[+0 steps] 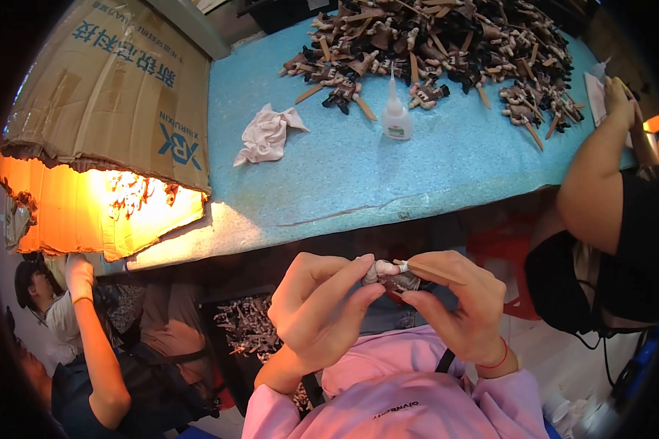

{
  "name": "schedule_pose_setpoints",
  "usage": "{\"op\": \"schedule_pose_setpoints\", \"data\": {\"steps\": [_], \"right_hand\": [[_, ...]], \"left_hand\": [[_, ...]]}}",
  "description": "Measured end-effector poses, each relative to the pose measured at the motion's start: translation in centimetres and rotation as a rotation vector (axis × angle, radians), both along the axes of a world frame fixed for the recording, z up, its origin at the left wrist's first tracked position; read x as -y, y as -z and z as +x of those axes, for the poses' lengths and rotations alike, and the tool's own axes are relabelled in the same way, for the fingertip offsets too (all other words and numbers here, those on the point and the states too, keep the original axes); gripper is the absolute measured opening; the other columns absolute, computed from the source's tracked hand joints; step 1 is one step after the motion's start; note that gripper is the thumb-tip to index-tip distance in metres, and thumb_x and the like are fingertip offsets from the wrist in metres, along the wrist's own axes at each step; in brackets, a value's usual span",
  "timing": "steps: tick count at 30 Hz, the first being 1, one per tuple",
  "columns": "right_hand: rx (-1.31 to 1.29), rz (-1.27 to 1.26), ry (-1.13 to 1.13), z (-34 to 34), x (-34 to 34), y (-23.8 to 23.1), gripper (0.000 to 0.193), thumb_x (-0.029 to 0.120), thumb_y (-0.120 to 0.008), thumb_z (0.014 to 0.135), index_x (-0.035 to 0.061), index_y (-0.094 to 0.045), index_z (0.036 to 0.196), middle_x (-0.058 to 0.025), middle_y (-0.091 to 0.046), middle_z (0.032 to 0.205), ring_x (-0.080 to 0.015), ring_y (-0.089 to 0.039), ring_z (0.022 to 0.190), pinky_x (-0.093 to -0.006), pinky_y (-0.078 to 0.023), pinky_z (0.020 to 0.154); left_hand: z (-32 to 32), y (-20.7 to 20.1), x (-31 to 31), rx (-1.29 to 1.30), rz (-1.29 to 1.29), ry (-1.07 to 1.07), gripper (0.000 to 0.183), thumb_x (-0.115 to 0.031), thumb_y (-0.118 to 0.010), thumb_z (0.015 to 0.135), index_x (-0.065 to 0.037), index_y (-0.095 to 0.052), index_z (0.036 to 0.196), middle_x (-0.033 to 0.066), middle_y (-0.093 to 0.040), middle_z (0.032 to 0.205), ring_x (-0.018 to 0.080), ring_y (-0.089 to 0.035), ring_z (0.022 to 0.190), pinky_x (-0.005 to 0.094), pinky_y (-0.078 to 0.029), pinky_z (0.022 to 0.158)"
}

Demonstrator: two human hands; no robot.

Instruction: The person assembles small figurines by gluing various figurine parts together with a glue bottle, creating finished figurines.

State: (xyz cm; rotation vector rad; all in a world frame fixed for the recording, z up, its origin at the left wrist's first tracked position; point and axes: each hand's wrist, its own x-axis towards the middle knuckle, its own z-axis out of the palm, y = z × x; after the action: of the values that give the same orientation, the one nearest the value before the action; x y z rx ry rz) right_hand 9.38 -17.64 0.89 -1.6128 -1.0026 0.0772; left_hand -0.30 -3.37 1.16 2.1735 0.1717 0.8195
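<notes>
Above my lap, in front of the table's near edge, both my hands pinch one small figurine (389, 269) with pale and dark brown parts. My left hand (316, 307) has thumb and forefinger on its left end. The thumb and fingers of my right hand (461, 300) close on its right end, where a flat tan stick (433, 271) lies along the fingers. Part of the figurine is hidden by my fingertips. Beyond my hands, a small glue bottle (396, 121) with a long thin nozzle stands upright on the blue tabletop (329, 172).
A large heap of similar figurines (447, 44) covers the table's far side. A crumpled white cloth (269, 134) lies left of the bottle. At left, a cardboard box (110, 88) glows inside; a co-worker's gloved hand (80, 276) is beside it. Another person's arm (593, 175) rests at right.
</notes>
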Motion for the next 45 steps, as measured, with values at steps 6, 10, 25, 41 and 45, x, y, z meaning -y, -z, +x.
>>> {"op": "schedule_pose_setpoints", "data": {"steps": [6, 10, 25, 41, 45], "right_hand": [[0.007, 0.021, 0.006, -0.2, -0.2, 0.3, 0.029, 0.000, -0.071, 0.067, -0.0050, -0.059, 0.094, -0.0151, -0.061, 0.085, -0.0267, -0.061, 0.069, -0.0300, -0.049, 0.058], [0.024, 0.036, 0.023, -0.3, -0.4, 0.2, 0.029, -0.001, -0.071, 0.067, -0.0057, -0.059, 0.093, -0.0156, -0.061, 0.085, -0.0266, -0.061, 0.067, -0.0297, -0.049, 0.057], [-0.023, 0.092, 0.060, -1.1, -0.6, 1.0, 0.028, -0.005, -0.071, 0.067, -0.0083, -0.058, 0.092, -0.0165, -0.062, 0.086, -0.0240, -0.062, 0.069, -0.0273, -0.051, 0.058], [-0.276, 0.179, 0.044, -0.8, 0.1, 3.0, 0.026, -0.005, -0.065, 0.072, -0.0059, -0.060, 0.098, -0.0152, -0.063, 0.093, -0.0152, -0.061, 0.069, -0.0211, -0.046, 0.053], [-0.365, 0.340, -0.040, -0.7, -0.6, 3.0, 0.022, -0.003, -0.064, 0.075, -0.0053, -0.060, 0.097, -0.0172, -0.061, 0.097, -0.0190, -0.061, 0.083, -0.0240, -0.049, 0.066]], "left_hand": [[0.3, 0.0, -0.1, 0.075, 0.041, 0.023, 0.033, 0.008, -0.070, 0.063, 0.005, -0.064, 0.095, 0.0107, -0.060, 0.078, 0.0173, -0.054, 0.064, 0.0245, -0.044, 0.053], [0.3, -0.2, -0.3, 0.074, 0.035, 0.044, 0.032, 0.010, -0.069, 0.064, 0.005, -0.064, 0.095, 0.0113, -0.060, 0.079, 0.0171, -0.054, 0.065, 0.0240, -0.045, 0.054], [0.0, 0.2, 0.1, 0.134, 0.271, 0.027, 0.034, 0.013, -0.062, 0.064, 0.004, -0.064, 0.097, 0.0079, -0.056, 0.079, 0.0171, -0.051, 0.066, 0.0247, -0.041, 0.056], [0.6, 2.6, 0.1, 0.206, -0.011, 0.145, 0.034, -0.015, -0.068, 0.068, 0.002, -0.065, 0.098, 0.0114, -0.055, 0.090, 0.0233, -0.049, 0.081, 0.0340, -0.040, 0.072], [1.0, 2.9, 1.5, 0.341, -0.475, 0.127, 0.043, -0.020, -0.065, 0.078, 0.006, -0.056, 0.112, 0.0190, -0.049, 0.109, 0.0258, -0.046, 0.097, 0.0366, -0.040, 0.082]]}}
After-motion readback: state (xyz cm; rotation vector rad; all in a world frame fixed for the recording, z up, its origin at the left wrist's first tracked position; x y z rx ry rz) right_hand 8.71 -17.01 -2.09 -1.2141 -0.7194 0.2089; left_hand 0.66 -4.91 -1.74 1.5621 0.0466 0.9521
